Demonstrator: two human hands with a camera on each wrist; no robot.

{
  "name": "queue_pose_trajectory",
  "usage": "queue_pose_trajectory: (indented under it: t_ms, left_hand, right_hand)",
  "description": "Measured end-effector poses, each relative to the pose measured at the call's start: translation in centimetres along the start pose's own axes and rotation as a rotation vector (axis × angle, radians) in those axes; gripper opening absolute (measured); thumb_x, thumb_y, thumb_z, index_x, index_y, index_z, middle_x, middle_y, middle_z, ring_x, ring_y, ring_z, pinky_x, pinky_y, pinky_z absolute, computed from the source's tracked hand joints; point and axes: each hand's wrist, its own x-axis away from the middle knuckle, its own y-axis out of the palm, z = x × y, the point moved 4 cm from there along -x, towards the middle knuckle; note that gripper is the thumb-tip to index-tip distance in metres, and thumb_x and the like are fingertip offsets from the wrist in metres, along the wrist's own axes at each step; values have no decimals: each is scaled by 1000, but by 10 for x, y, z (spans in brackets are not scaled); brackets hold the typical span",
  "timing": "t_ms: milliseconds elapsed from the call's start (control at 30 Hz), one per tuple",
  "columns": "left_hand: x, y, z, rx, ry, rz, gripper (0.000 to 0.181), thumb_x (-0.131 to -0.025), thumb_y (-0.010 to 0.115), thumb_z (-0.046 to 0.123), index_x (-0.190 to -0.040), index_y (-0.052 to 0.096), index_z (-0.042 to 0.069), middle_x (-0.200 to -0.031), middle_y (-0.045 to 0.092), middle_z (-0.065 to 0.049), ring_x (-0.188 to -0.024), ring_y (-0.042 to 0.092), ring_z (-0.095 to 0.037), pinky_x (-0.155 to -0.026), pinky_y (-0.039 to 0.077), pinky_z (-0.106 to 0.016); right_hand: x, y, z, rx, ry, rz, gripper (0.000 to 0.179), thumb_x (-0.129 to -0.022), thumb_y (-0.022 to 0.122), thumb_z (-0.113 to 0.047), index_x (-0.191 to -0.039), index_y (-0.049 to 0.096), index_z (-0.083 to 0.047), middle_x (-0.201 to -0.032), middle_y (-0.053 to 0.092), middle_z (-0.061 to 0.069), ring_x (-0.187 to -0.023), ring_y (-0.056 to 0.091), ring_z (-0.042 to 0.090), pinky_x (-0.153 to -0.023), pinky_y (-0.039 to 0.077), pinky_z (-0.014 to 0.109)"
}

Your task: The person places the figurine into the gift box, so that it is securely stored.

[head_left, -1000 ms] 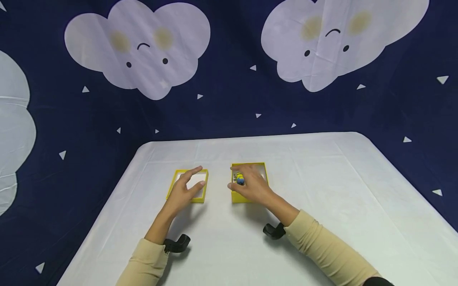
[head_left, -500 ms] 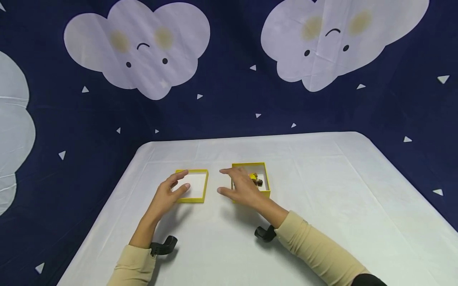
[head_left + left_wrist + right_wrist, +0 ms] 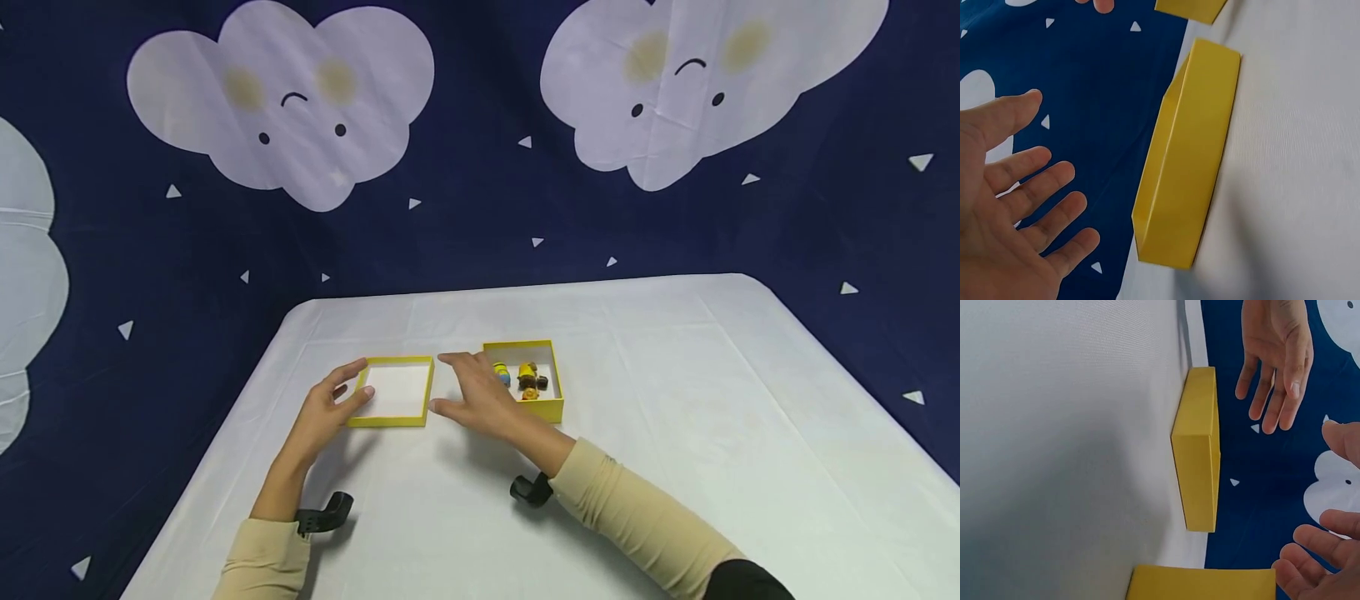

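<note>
My left hand [image 3: 318, 412] hovers over the left edge of a shallow yellow box lid [image 3: 390, 422] with a white inside, fingers apart and holding nothing. In the left wrist view the lid's yellow side [image 3: 1191, 156] stands apart from the hand's spread fingers. My right hand [image 3: 480, 396], also spread and holding nothing, is above the gap between the lid and a deeper yellow box [image 3: 553, 410], covering the box's left front. Inside the box lie a blue-and-yellow toy figure [image 3: 502, 373], a yellow-and-brown toy figure [image 3: 527, 373], a small orange piece [image 3: 530, 394] and a dark piece [image 3: 542, 382].
Box and lid stand side by side on a table with a white cloth [image 3: 637, 375]. Behind it hangs a dark blue curtain [image 3: 480, 242] with clouds and small triangles. Each wrist wears a black camera mount, such as the left wrist camera [image 3: 326, 514].
Both hands have moved left. The right hand has come away from over the box, uncovering the toy figures in it; the left has shifted to the lid's left edge.
</note>
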Motion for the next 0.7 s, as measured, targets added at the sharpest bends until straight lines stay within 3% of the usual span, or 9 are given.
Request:
queue_pose_trajectory:
  t_ms: [333, 700]
  left_hand:
    - [2, -7, -9, -17, -26, 15, 58, -91, 62, 25, -141, 41, 4, -148, 40, -17, -137, 33, -37, -112, 27, -54]
    - [3, -13, -20, -3, -79, -28, 64, -91, 62, 27, -145, 35, 4, -152, 32, -20, -139, 27, -40, -113, 24, -56]
  right_hand:
    - [-2, 11, -1, -17, 34, -36, 72, -83, 70, -33, -141, 39, -5, -142, 47, 12, -121, 44, 29, -101, 41, 45]
    - [-4, 22, -6, 3, 76, -61, 74, -84, 68, -37, -143, 36, -7, -144, 45, 11, -124, 42, 27, -103, 41, 41]
